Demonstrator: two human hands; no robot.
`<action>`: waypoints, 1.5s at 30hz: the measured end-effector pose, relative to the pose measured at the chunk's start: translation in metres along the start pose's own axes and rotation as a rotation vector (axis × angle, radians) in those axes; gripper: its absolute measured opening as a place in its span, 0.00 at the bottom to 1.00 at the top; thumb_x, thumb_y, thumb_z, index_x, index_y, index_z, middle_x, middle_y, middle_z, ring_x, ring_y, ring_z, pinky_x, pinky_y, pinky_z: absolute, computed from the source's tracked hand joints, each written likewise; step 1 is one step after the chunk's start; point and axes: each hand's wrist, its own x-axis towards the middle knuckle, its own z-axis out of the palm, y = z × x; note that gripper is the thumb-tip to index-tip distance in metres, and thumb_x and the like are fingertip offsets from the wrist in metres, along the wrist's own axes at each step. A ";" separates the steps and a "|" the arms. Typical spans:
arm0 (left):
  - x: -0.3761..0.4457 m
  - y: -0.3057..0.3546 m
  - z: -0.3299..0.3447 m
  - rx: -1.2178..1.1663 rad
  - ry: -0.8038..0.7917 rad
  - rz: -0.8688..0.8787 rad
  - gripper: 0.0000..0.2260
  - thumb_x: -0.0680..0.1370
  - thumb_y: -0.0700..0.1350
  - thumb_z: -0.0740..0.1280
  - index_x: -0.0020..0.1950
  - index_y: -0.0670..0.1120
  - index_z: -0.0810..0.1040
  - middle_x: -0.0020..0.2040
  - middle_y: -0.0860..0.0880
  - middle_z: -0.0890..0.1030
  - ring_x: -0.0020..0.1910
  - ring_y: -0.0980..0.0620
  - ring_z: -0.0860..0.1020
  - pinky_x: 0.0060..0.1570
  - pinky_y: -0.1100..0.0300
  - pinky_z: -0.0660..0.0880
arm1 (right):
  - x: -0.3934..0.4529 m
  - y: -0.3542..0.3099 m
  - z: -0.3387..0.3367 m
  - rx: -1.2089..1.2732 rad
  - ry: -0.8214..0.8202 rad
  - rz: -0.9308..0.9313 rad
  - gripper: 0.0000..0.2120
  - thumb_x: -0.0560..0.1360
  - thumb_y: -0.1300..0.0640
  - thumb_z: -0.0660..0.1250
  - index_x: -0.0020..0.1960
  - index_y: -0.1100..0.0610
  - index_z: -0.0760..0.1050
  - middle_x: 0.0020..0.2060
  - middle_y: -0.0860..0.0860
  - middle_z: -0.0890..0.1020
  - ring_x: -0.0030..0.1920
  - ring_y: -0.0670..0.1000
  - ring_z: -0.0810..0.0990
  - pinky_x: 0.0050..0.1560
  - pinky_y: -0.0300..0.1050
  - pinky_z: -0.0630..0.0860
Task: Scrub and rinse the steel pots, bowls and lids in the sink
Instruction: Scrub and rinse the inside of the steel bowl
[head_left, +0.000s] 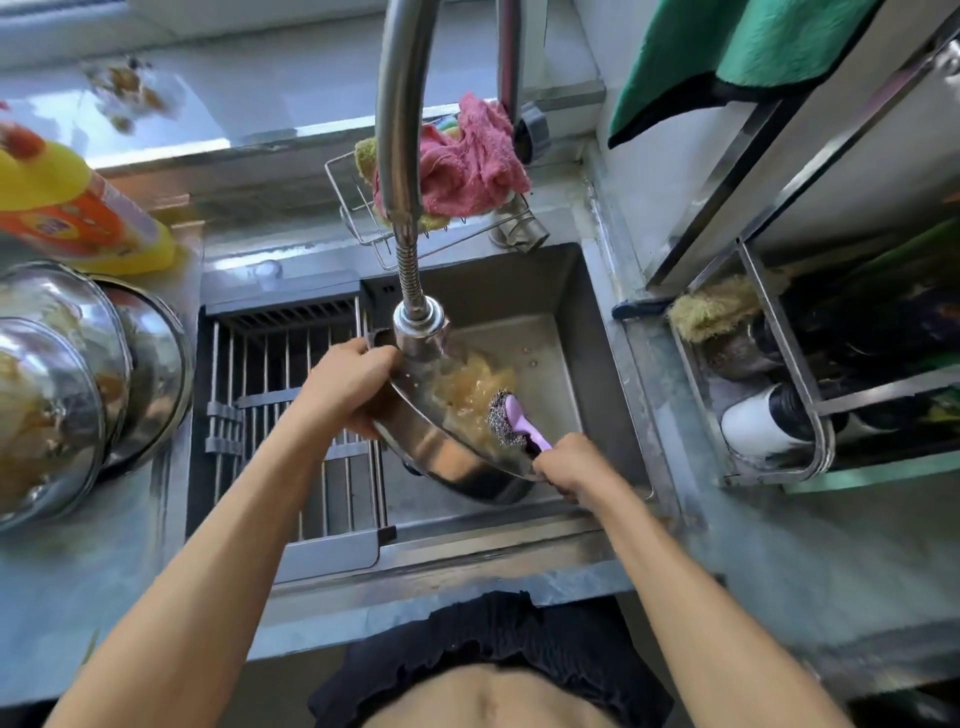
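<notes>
Head view: right hand (566, 464) fingers curled round the purple scrubber (511, 418); left hand (349, 375) gripped the tilted steel pot (451, 457) over the sink (587, 364). Judgement: firm circular strokes under the faucet (420, 325) would clear residue best.

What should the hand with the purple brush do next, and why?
Probably push the scrubber across the pot's inside. The right hand grips its purple handle, the left hand tilts the pot under the faucet, and brownish water is still sloshing inside.
</notes>
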 end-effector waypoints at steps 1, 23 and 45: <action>0.002 0.004 0.001 0.034 -0.029 -0.023 0.13 0.80 0.52 0.64 0.56 0.43 0.77 0.49 0.41 0.82 0.38 0.40 0.84 0.27 0.53 0.80 | 0.000 0.002 0.000 -0.015 -0.039 0.018 0.02 0.68 0.60 0.65 0.38 0.60 0.73 0.29 0.55 0.74 0.26 0.52 0.69 0.27 0.38 0.61; -0.008 -0.049 0.027 -0.358 0.059 -0.002 0.18 0.70 0.34 0.60 0.50 0.55 0.77 0.44 0.44 0.82 0.41 0.42 0.80 0.43 0.42 0.81 | -0.017 -0.008 -0.024 -0.420 0.216 -0.208 0.17 0.79 0.49 0.62 0.60 0.60 0.75 0.55 0.60 0.80 0.54 0.62 0.80 0.44 0.47 0.71; 0.014 -0.076 0.065 -0.782 0.178 -0.002 0.13 0.79 0.50 0.63 0.56 0.46 0.81 0.54 0.43 0.84 0.59 0.39 0.81 0.63 0.42 0.77 | -0.032 -0.070 0.016 -0.591 -0.088 -0.798 0.24 0.82 0.59 0.55 0.74 0.41 0.64 0.47 0.60 0.81 0.43 0.59 0.79 0.44 0.52 0.78</action>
